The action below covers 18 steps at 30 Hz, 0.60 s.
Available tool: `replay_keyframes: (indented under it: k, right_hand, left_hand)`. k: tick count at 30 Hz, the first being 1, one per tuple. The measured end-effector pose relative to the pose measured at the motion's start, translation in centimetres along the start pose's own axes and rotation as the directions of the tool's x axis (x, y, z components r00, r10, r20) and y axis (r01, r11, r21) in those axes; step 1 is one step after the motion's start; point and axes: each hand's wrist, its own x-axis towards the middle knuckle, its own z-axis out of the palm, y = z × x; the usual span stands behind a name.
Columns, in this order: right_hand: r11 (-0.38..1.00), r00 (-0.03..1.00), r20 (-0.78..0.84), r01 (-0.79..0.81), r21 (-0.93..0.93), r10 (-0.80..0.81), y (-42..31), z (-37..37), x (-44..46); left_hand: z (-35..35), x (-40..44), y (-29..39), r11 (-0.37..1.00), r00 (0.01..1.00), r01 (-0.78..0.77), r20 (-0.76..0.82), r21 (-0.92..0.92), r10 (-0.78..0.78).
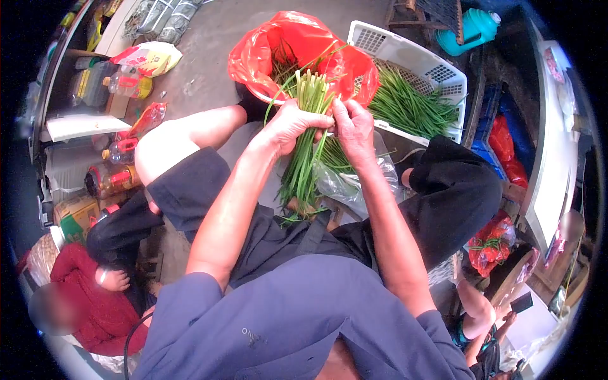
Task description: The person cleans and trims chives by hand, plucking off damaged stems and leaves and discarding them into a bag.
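My left hand [292, 126] is wrapped round a bunch of long green stalks [306, 158], pale cut ends up and green tips hanging toward my lap. Close beside it, my right hand [353, 130] is pinched at the bunch's right edge; what its fingertips hold is too small to make out. Just beyond the hands stands a container lined with a red plastic bag [253, 57], with loose stalks and scraps inside. More green stalks [411, 104] lie in a white plastic basket [457, 82] to the right. A clear plastic bag [342, 187] lies under my right wrist.
Bottles [117, 177] and packets line the left side. A person in a dark red top [95, 297] sits at lower left; another person's leg [475, 307] shows at lower right. A teal jug [472, 31] and a blue crate [484, 126] stand on the right.
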Motion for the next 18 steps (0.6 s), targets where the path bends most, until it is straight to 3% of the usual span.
replay_keyframes:
  k: [2,4,7,9,11,12,13,15,17,18]
  right_hand:
    - [1.000,1.000,-0.008,-0.001,0.025,0.001,0.6,0.0,0.2]
    - [0.999,0.991,-0.136,-0.013,-0.040,0.008,1.8,-0.3,1.0]
    - [0.991,0.983,-0.137,-0.110,0.082,0.121,2.2,-1.3,1.3]
    - [0.988,0.985,-0.081,-0.150,0.030,0.152,2.9,-2.1,1.3]
    - [0.949,0.935,0.190,-0.272,-0.159,0.299,5.7,-2.7,1.1]
    - [0.921,0.898,0.235,-0.322,-0.222,0.371,6.5,-2.7,0.7]
    - [0.900,0.877,0.252,-0.344,-0.269,0.410,8.6,-2.7,0.4]
    - [0.717,0.862,0.223,-0.206,-0.665,0.455,11.3,-3.1,-0.2]
    - [0.660,0.860,0.164,-0.236,-0.713,0.484,15.3,-3.1,-0.8]
    - [0.650,0.831,0.120,-0.325,-0.687,0.543,16.1,-3.0,-1.1]
  left_hand:
    - [-0.3,0.1,0.0,1.000,0.999,0.029,0.015,0.005,-0.029]
    - [-0.4,0.0,0.2,0.998,0.998,0.057,0.032,0.011,-0.058]
    - [-0.5,-0.3,0.5,0.999,0.999,0.040,0.036,-0.001,-0.040]
    - [-0.9,-0.3,0.8,1.000,1.000,0.023,-0.016,0.015,-0.023]
    - [-1.1,-0.4,1.2,1.000,1.000,0.008,0.000,0.006,-0.008]
    - [-1.1,-0.5,1.5,1.000,1.000,-0.013,-0.013,-0.015,0.012]
    - [-1.2,-0.6,1.8,0.999,0.999,-0.033,-0.027,-0.035,0.032]
    - [-1.5,-1.0,2.5,0.998,1.000,-0.025,-0.013,-0.054,0.024]
    - [-1.9,-1.1,2.9,0.996,0.998,-0.048,-0.031,-0.074,0.046]
    - [-2.0,-1.4,3.4,0.995,0.996,-0.062,-0.065,-0.079,0.057]
